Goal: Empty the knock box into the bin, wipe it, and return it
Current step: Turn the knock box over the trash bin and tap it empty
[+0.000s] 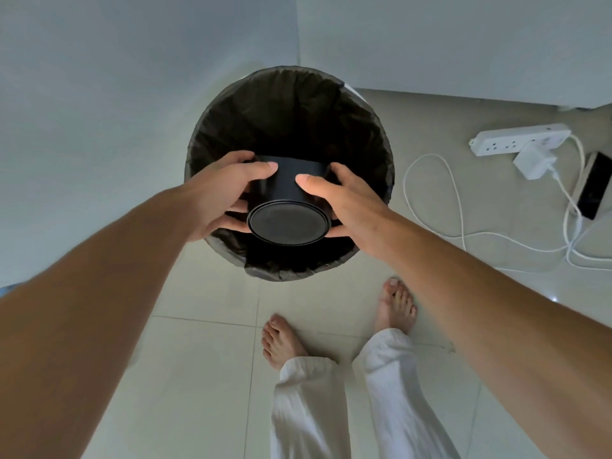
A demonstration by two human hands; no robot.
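Note:
A round black knock box (288, 207) hangs tipped over above the open bin (291, 104), its flat base turned toward me and its mouth facing down into the bin. My left hand (220, 193) grips its left side and my right hand (344, 200) grips its right side, thumbs on top. The bin is round, lined with a dark bag, and stands on the tiled floor against a pale wall. The inside of the knock box is hidden.
My bare feet (281, 339) and white trousers stand on the tiles just in front of the bin. To the right lie a white power strip (520, 139) with a charger, white cables (457, 207) and a dark phone (592, 187).

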